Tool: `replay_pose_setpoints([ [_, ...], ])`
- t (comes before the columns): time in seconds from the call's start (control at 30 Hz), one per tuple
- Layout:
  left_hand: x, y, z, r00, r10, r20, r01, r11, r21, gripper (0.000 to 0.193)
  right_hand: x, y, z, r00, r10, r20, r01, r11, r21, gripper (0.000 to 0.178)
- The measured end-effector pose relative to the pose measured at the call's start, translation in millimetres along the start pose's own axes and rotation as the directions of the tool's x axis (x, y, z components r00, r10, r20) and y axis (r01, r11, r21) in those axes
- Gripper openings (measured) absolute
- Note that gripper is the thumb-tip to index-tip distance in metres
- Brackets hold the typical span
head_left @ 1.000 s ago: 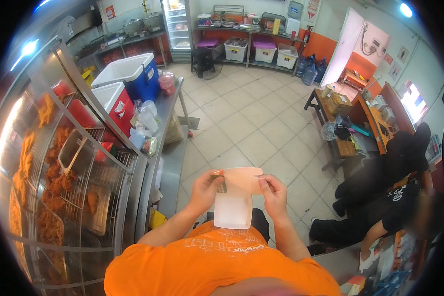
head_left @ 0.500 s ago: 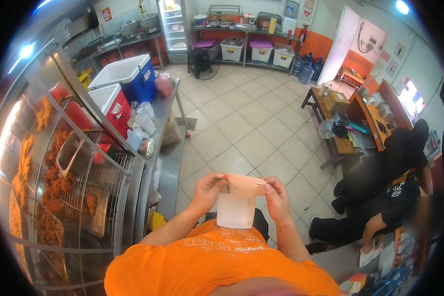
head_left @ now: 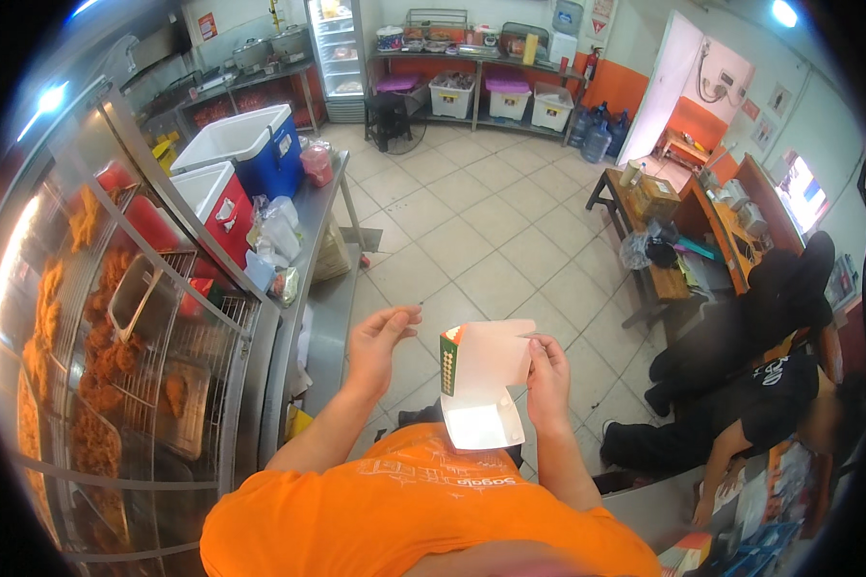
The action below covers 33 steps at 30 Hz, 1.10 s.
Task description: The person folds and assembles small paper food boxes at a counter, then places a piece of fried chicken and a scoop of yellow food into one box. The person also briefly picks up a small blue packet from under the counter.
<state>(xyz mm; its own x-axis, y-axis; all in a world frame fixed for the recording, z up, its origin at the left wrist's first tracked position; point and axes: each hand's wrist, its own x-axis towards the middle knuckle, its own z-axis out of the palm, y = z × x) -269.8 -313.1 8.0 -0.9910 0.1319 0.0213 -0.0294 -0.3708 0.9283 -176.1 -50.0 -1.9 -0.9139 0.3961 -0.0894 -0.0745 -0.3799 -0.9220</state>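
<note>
A paper food box [head_left: 491,358] hangs unfolded in front of my orange shirt, its white inside facing up and a green and orange printed side panel showing at its left. My right hand [head_left: 547,381] pinches the box at its right edge. To the left of the box and apart from it, my left hand [head_left: 383,342] is raised with thumb and fingers drawn together. A tiny dark speck shows at its fingertips; I cannot make out what it is.
At left stands a glass display case [head_left: 178,375] with fried chicken on racks. Beside it a steel table [head_left: 319,226] bears a red cooler [head_left: 223,216], a blue cooler [head_left: 281,159] and plastic bags. A co-worker in black [head_left: 770,404] leans over a counter at lower right.
My left hand has let go of the box and moved up and left. The box has tilted and opened out more, still in my right hand.
</note>
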Motion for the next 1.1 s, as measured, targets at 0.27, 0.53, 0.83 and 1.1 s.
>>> replay_pose_setpoints([
  [0.27, 9, 51, 36, 0.933, 0.237, 0.272, -0.336, 0.846, 0.414, 0.025, 4, -28, 25, 0.957, 0.024, 0.289, 0.048, 0.97, -0.239, 0.018],
  [0.53, -6, 80, 52, 0.651, 0.318, 0.69, -0.732, 0.503, 0.459, 0.01, -3, -37, 38, 0.961, -0.066, 0.27, 0.142, 0.952, -0.272, 0.016],
  [0.83, -10, 63, 49, 0.711, 0.227, 0.666, -0.649, 0.577, 0.496, 0.019, -15, -35, 37, 0.965, -0.12, 0.233, 0.175, 0.957, -0.232, 0.015],
  [1.1, -18, 55, 55, 0.897, 0.097, 0.431, -0.329, 0.796, 0.508, 0.037, -22, -46, 39, 0.943, -0.117, 0.311, 0.17, 0.974, -0.148, 0.013],
])
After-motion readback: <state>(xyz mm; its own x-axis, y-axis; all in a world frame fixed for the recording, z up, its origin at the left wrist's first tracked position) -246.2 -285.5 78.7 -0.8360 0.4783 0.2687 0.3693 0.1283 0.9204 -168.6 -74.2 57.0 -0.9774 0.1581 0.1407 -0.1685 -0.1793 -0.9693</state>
